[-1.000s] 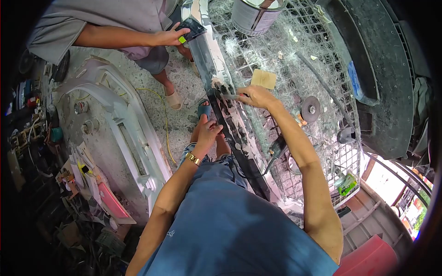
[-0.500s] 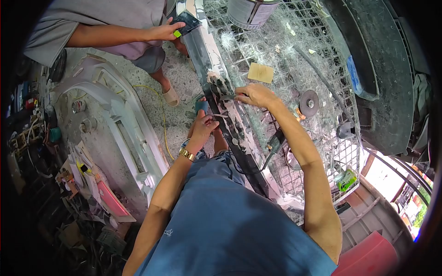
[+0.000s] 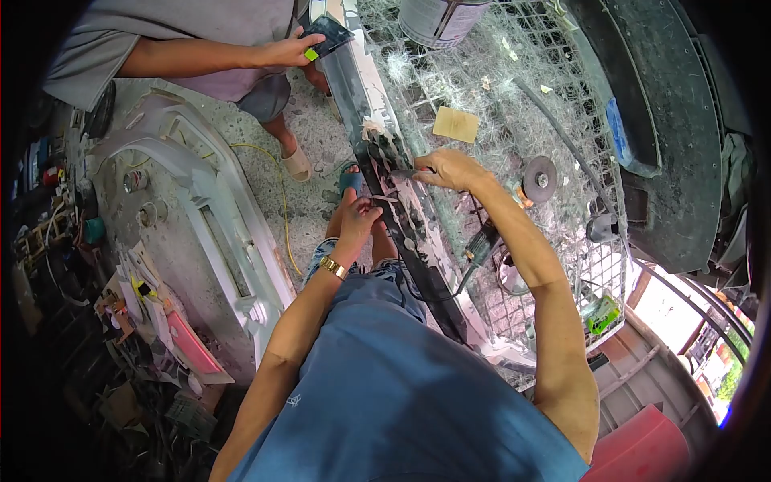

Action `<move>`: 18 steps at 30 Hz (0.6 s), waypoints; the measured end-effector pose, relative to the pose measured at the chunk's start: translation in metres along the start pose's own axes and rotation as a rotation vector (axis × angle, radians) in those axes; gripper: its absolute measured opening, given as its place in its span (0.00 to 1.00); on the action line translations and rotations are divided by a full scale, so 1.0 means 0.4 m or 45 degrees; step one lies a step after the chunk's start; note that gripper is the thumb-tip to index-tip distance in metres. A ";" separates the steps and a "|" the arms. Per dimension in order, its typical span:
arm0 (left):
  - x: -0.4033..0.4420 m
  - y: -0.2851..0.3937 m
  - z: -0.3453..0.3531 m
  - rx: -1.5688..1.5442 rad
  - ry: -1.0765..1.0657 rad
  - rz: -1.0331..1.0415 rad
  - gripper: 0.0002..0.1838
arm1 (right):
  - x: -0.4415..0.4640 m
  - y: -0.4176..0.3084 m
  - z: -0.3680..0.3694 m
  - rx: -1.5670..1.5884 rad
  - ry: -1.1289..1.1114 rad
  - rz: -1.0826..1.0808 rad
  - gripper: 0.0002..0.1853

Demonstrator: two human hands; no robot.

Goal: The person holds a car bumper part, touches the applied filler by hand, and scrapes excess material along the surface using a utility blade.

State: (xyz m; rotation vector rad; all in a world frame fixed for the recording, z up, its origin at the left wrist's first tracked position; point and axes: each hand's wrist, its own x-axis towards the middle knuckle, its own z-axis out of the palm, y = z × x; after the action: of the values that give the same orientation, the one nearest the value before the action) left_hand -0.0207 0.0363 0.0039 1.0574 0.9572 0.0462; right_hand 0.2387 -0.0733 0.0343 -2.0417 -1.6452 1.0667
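Note:
My right hand point(image 3: 451, 170) is closed on a putty knife point(image 3: 404, 173), whose flat blade lies over the patchy middle of a long dark bumper point(image 3: 418, 253) smeared with pale filler. On the bumper's near left side, my left hand point(image 3: 358, 218), with a gold watch at its wrist, pinches a thin, pale, edge-on strip point(image 3: 381, 198); its exact kind is hard to make out. Farther up the same bumper, another person's hand point(image 3: 295, 50) presses a dark flat pad point(image 3: 329, 37) against the surface.
A wire-mesh stand point(image 3: 590, 301) covered in pale fibres lies right of the bumper, bearing a can point(image 3: 442, 20), a tan sandpaper piece point(image 3: 455, 124), a grinding disc point(image 3: 540, 178) and a corded tool point(image 3: 482, 243). A grey bumper point(image 3: 221, 233) and a yellow cord point(image 3: 286, 213) are on the floor left.
My right hand and the putty knife have shifted slightly down the bumper. My left hand stays almost in place; the thin strip has risen a little. The other person's hand has barely moved.

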 end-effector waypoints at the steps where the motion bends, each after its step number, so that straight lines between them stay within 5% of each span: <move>1: 0.004 -0.005 -0.003 0.000 -0.001 0.000 0.09 | -0.001 0.006 0.004 0.002 -0.002 -0.001 0.20; 18: 0.025 -0.031 -0.043 0.194 -0.148 0.029 0.11 | -0.129 0.004 0.033 -0.032 0.009 0.027 0.18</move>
State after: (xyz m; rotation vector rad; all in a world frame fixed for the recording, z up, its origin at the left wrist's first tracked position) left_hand -0.0312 0.0465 -0.0143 1.1981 0.8537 -0.0696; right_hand 0.2271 -0.1247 0.0427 -2.0805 -1.6450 1.0493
